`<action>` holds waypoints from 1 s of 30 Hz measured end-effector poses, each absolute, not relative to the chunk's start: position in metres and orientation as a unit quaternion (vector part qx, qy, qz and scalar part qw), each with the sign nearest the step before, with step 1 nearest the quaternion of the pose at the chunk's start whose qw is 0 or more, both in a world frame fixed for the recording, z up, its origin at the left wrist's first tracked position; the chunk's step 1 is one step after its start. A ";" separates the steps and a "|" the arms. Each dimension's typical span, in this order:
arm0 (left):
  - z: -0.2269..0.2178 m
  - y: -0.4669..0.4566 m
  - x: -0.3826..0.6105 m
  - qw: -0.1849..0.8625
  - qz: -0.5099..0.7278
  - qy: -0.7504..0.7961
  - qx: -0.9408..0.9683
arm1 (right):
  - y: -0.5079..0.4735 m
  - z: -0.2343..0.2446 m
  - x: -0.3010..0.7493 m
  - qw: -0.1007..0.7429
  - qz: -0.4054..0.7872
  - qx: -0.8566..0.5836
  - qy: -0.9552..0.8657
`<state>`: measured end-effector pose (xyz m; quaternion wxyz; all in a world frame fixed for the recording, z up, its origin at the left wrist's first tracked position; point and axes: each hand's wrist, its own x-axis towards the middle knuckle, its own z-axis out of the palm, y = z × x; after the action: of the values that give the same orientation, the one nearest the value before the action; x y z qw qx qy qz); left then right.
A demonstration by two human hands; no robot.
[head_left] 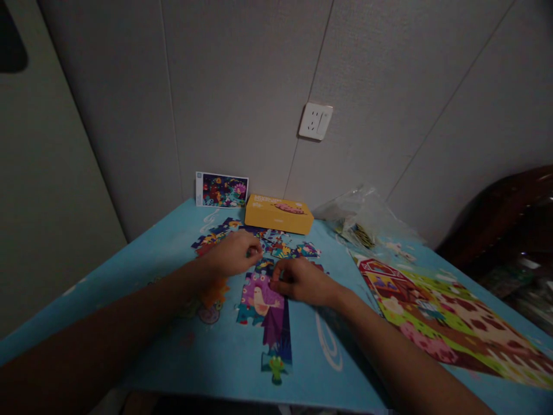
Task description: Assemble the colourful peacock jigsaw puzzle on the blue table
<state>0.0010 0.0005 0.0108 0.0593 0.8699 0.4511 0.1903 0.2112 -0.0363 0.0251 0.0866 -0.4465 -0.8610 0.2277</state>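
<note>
While left hand (237, 253) is curled by far puzzle cluster (216, 233), purple puzzle section (275, 324) is laid on blue table (207, 357), right hand (302, 280) curled at its right edge. Hands apart; grip can't be told, dim light. Farm picture (449, 323) laid further right.

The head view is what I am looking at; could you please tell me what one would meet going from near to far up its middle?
Green-creature puzzle piece, pink puzzle section, yellow box, wall socket.
</note>
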 end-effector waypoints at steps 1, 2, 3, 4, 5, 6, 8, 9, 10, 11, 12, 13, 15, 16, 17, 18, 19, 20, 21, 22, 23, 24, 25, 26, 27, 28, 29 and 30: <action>0.010 0.008 -0.005 -0.001 0.221 0.519 0.826 | -0.036 0.025 0.211 0.086 0.228 -0.446 -0.861; 0.009 0.015 -0.013 -0.042 0.235 0.585 0.775 | -0.036 0.025 0.211 0.085 0.229 -0.446 -0.861; 0.007 0.022 -0.020 -0.048 0.227 0.640 0.732 | -0.036 0.024 0.211 0.083 0.231 -0.446 -0.861; 0.004 0.029 -0.028 -0.031 0.206 0.675 0.708 | -0.036 0.024 0.211 0.080 0.232 -0.447 -0.860; 0.001 0.035 -0.035 0.000 0.170 0.693 0.700 | -0.036 0.024 0.212 0.079 0.233 -0.448 -0.860; -0.002 0.040 -0.040 0.028 0.134 0.697 0.704 | -0.036 0.023 0.212 0.080 0.233 -0.448 -0.860; -0.007 0.046 -0.046 0.041 0.109 0.671 0.732 | -0.036 0.023 0.212 0.084 0.230 -0.445 -0.861; -0.008 0.048 -0.046 0.037 0.113 0.657 0.745 | -0.036 0.023 0.212 0.087 0.227 -0.443 -0.863; -0.009 0.048 -0.046 0.030 0.123 0.639 0.759 | -0.036 0.023 0.212 0.087 0.225 -0.441 -0.864; -0.009 0.049 -0.044 0.025 0.138 0.622 0.771 | -0.036 0.023 0.211 0.088 0.225 -0.439 -0.865; -0.009 0.049 -0.043 0.025 0.153 0.606 0.780 | -0.036 0.023 0.211 0.088 0.224 -0.439 -0.865; -0.009 0.048 -0.041 0.030 0.170 0.591 0.788 | -0.036 0.023 0.212 0.089 0.223 -0.441 -0.865; -0.008 0.047 -0.039 0.054 0.199 0.562 0.801 | -0.035 0.022 0.212 0.090 0.224 -0.444 -0.863; -0.008 0.047 -0.037 0.065 0.211 0.548 0.806 | -0.035 0.022 0.212 0.089 0.225 -0.443 -0.863; -0.008 0.046 -0.036 0.075 0.222 0.533 0.813 | -0.035 0.022 0.212 0.088 0.226 -0.442 -0.864; -0.008 0.046 -0.035 0.085 0.232 0.515 0.821 | -0.035 0.022 0.211 0.088 0.226 -0.441 -0.864; -0.008 0.045 -0.033 0.095 0.242 0.497 0.828 | -0.035 0.022 0.211 0.087 0.227 -0.440 -0.864; -0.008 0.044 -0.032 0.103 0.255 0.484 0.831 | -0.035 0.022 0.211 0.088 0.227 -0.440 -0.864; -0.006 0.043 -0.030 0.107 0.269 0.478 0.829 | -0.035 0.022 0.211 0.088 0.227 -0.442 -0.863; -0.005 0.041 -0.029 0.103 0.280 0.481 0.824 | -0.035 0.022 0.211 0.087 0.227 -0.445 -0.862; -0.002 0.040 -0.029 0.088 0.283 0.494 0.817 | -0.036 0.022 0.211 0.087 0.228 -0.447 -0.861; 0.000 0.038 -0.029 0.065 0.273 0.516 0.810 | -0.036 0.022 0.211 0.085 0.228 -0.447 -0.861; 0.003 0.036 -0.029 0.038 0.249 0.542 0.801 | -0.036 0.022 0.211 0.084 0.227 -0.445 -0.862; 0.005 0.034 -0.030 0.015 0.212 0.569 0.795 | -0.036 0.022 0.211 0.084 0.225 -0.443 -0.864; 0.007 0.032 -0.032 0.003 0.166 0.591 0.790 | -0.036 0.022 0.211 0.085 0.222 -0.439 -0.866; 0.009 0.031 -0.033 -0.001 0.127 0.606 0.785 | -0.036 0.022 0.211 0.087 0.220 -0.436 -0.868; 0.010 0.030 -0.034 0.002 0.098 0.615 0.782 | -0.035 0.022 0.212 0.087 0.218 -0.434 -0.870; 0.010 0.029 -0.035 0.008 0.080 0.619 0.782 | -0.035 0.022 0.212 0.088 0.218 -0.434 -0.870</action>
<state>-0.0352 0.0289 0.0105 0.0076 0.7816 0.6185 0.0801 0.2117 -0.0355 0.0223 0.0878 -0.4340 -0.8698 0.2178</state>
